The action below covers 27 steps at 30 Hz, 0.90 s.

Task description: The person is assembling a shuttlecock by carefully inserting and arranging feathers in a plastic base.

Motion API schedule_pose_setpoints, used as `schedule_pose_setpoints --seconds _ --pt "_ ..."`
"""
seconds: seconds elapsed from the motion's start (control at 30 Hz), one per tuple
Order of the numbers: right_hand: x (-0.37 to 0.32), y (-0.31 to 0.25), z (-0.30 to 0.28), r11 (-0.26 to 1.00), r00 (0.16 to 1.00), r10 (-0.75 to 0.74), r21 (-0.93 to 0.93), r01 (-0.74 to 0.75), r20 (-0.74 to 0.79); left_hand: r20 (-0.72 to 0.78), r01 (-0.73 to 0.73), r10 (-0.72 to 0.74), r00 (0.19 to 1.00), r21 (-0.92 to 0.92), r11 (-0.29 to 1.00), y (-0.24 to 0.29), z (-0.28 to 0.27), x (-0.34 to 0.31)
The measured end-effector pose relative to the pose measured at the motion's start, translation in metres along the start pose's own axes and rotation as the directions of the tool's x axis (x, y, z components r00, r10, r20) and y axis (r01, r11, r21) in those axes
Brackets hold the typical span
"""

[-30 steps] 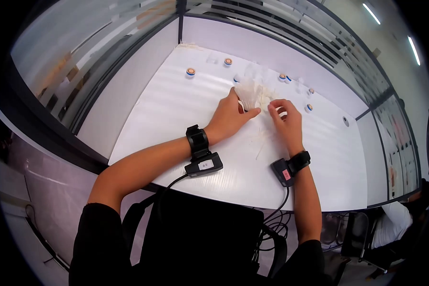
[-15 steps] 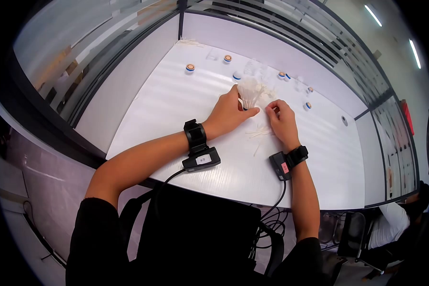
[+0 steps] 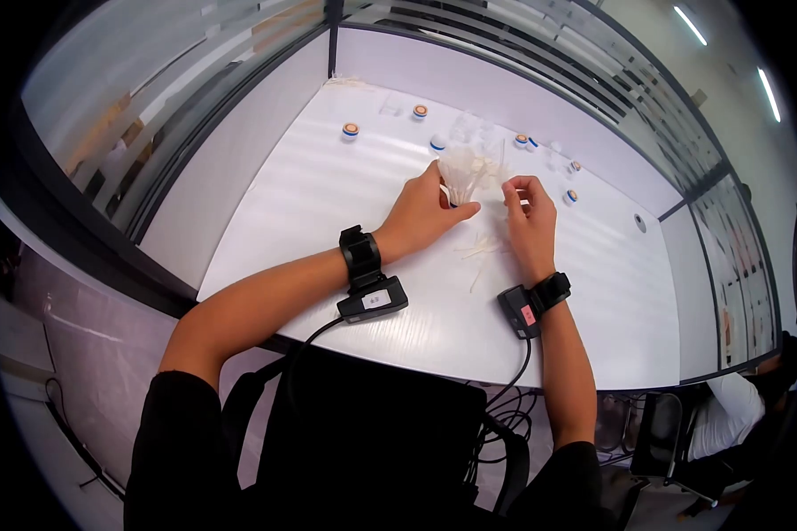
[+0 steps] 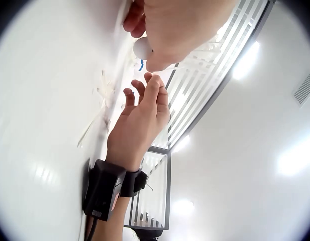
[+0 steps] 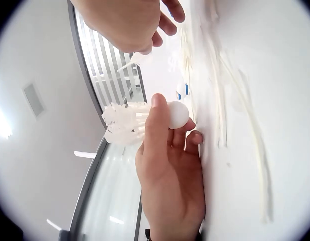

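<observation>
Two bare hands meet over a smooth, glossy white table (image 3: 328, 212), enclosed by pale panels (image 3: 505, 84) in dark frames with striped glass above. Bright strip lights (image 3: 769, 94) shine at the upper right; at the lower right edge, part of a person in a white top (image 3: 731, 411) is visible. A dark chair (image 3: 372, 434) stands at the table's near edge.

The left hand (image 3: 423, 214) is curled around a shuttlecock (image 3: 459, 175), held above the middle of the table. Its smooth, rounded white base (image 5: 179, 115) sits between thumb and fingers, and its pale, ragged-edged skirt (image 5: 126, 123) flares like a cone. Just beside it, the right hand (image 3: 531, 221) has thumb and forefinger closed on a thin, pale strand (image 3: 503, 157).

Slender cream strands (image 3: 476, 250) lie loosely crossed on the table, with more (image 3: 350, 83) at the far left corner. Small, rounded white pieces with blue bands (image 3: 351, 131), several topped in orange-brown, are scattered toward the back, near translucent, glassy-looking shapes (image 3: 471, 128).
</observation>
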State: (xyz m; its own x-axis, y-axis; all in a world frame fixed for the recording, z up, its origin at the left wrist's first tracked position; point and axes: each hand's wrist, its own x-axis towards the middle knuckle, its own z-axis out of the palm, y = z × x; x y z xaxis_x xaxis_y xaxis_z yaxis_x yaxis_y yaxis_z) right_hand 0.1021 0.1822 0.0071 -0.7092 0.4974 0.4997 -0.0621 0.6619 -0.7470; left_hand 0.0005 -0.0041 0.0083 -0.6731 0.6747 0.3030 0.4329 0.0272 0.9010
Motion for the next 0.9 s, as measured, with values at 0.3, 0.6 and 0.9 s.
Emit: schedule_pose_setpoints --seconds 0.3,0.6,0.9 --pt "-0.003 -0.011 0.000 1.000 0.999 0.005 -0.012 -0.005 -0.033 0.002 -0.036 0.037 0.999 -0.021 0.999 -0.001 0.002 0.003" --pt "-0.003 -0.012 -0.002 0.998 0.998 -0.063 0.031 0.063 0.004 -0.003 -0.051 0.051 0.999 -0.026 0.998 -0.005 0.003 0.001" --pt "-0.001 -0.011 0.000 0.995 0.995 -0.098 0.028 0.098 -0.023 0.022 -0.025 0.026 0.999 -0.027 0.999 -0.002 0.001 0.001"
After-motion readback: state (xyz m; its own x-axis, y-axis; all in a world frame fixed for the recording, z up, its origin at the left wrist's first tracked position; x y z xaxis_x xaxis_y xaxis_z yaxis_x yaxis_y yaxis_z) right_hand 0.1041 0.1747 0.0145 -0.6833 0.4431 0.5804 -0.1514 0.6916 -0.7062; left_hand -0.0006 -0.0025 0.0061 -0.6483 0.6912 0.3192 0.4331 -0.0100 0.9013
